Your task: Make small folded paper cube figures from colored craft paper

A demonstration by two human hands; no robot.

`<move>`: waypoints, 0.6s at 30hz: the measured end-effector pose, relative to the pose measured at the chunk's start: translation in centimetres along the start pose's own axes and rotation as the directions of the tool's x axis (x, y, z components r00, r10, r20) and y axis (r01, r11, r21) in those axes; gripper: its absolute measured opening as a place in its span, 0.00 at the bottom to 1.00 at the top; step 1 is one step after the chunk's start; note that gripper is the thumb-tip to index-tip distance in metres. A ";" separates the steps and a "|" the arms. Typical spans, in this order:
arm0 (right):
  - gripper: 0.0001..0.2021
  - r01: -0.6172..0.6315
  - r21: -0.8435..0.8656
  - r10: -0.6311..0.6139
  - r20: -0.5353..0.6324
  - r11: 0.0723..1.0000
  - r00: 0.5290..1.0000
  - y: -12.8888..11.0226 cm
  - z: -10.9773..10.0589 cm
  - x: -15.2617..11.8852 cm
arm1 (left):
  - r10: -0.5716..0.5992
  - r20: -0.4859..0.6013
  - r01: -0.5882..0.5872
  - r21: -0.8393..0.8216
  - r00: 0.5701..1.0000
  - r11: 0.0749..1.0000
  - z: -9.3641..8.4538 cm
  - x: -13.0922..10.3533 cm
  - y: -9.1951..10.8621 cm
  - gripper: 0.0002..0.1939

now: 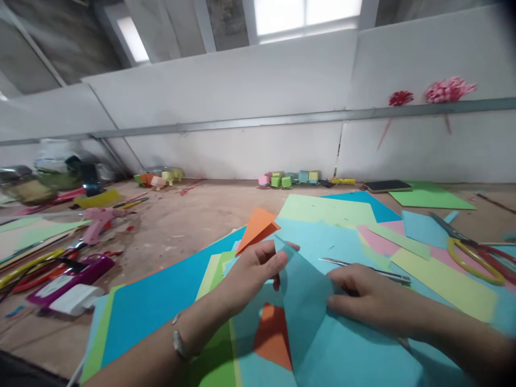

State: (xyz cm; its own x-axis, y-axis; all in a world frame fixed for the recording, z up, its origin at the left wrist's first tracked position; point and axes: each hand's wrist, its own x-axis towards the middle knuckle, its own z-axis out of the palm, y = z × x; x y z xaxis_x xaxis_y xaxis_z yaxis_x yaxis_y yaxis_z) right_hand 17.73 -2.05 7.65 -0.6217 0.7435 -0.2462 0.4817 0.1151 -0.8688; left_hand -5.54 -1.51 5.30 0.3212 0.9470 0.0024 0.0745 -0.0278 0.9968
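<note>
The light-blue sheet (pixel 308 295) stretches between both grips, one corner pinched by the left hand (pixel 258 266) and an edge pinched by the right hand (pixel 365 295); its flap stands raised, so the fold looks begun but not yet pressed flat. Just beyond the left grip, an orange folded piece (pixel 258 228) already narrows to a point, while another orange piece (pixel 272 333), below that grip, is partly covered, its full shape untellable. The craft knife (pixel 393 276) beyond the right grip is partly hidden; the sheet's near edge is cut off.
</note>
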 end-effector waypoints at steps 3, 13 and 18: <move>0.10 0.039 -0.100 -0.035 0.043 0.994 0.998 -0.2 0.3 -0.2 | 0.052 -0.070 -0.053 -0.013 0.996 0.999 -0.1 0.0 0.2 0.20; 0.17 0.040 -0.175 -0.064 -0.133 0.984 0.989 0.8 0.2 0.5 | 0.018 -0.127 -0.023 -0.040 0.992 0.999 0.1 0.2 0.2 0.20; 0.16 0.023 -0.242 -0.055 -0.127 0.970 0.990 0.4 0.1 0.3 | -0.015 -0.151 0.003 -0.077 0.988 0.997 0.0 0.3 0.0 0.21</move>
State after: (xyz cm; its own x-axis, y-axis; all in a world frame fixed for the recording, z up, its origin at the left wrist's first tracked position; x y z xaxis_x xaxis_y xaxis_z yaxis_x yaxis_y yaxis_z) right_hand 17.65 -1.86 7.14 -0.5639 0.8135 -0.1420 0.6026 0.2879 -0.7443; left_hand -5.40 -1.26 5.26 0.1734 0.9848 0.0000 0.0024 -0.0004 1.0000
